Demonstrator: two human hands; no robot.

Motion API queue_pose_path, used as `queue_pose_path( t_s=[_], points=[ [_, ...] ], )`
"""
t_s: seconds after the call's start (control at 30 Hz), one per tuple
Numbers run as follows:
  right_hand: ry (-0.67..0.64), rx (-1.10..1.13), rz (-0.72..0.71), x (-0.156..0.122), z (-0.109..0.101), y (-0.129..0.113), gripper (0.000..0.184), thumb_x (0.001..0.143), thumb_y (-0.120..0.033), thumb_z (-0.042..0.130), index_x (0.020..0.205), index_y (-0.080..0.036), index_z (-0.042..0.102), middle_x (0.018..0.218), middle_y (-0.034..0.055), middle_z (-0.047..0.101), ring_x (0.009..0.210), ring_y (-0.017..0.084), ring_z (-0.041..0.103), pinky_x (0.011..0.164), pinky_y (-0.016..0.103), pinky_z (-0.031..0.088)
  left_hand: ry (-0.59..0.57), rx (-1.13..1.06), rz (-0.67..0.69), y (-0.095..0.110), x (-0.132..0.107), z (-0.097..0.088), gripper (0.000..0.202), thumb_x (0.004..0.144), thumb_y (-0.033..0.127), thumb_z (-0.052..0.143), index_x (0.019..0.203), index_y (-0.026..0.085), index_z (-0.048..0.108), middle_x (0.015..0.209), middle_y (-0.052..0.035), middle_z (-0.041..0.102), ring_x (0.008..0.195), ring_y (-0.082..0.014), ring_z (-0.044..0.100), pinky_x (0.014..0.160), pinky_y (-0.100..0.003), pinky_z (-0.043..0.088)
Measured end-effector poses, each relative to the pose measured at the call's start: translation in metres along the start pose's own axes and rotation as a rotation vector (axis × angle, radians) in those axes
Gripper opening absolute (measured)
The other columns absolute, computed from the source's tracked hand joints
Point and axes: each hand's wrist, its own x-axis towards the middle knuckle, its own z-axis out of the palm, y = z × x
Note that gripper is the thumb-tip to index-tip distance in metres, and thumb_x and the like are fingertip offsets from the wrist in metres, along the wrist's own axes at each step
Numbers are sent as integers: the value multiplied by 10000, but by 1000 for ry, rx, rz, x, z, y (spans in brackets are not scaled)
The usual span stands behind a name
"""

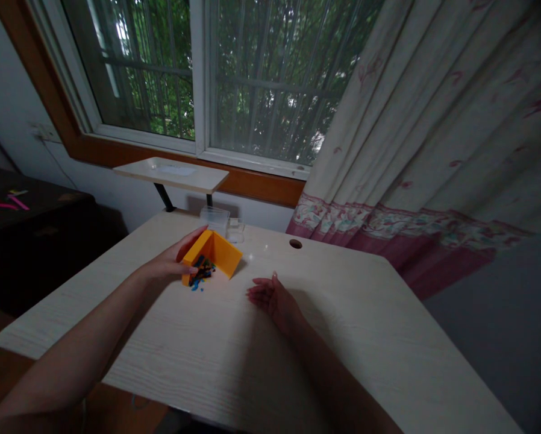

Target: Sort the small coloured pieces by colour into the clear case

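Observation:
My left hand point(173, 258) grips a yellow box point(203, 246) by its left side, thumb across the near edge. The box is tipped with its opening toward me, and a yellow flap or lid point(226, 258) stands out to the right. Small dark, blue and green pieces point(202, 270) lie in its mouth, too small to name. A few blue bits point(195, 287) are on the table just below it. To the right, my right hand point(273, 299) hovers over or rests on the table, palm turned inward, fingers extended, holding nothing.
Behind the box stand a clear plastic container point(215, 218) and a smaller clear case point(235, 231). A raised shelf point(180, 173) is at the table's back left. The pale table point(184, 355) has a cable hole point(296, 244) near the curtain point(370, 181). A dark cabinet point(35, 241) is at left.

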Motion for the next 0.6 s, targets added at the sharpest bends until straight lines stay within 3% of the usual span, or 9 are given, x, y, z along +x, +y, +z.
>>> queue_pose_path(
  t_s=[0.37,0.6],
  points=[
    [4,-5,5,-2,4,-2,491,971,-534,420,922,-130,693,812,95,754,743,159,721,739,279,551,-88,229,105,1,1,-8,983,666,235,779,1520,293,296,1610,-62,221,1468,-362,211,1206,-476,198],
    [-8,-10,1,-1,3,-1,505,1000,-496,359,936,-125,695,831,95,754,754,154,720,763,277,550,-101,451,149,9,-3,-7,989,661,261,805,1517,265,309,1599,-83,250,1474,-367,194,1212,-522,124]
  ],
)
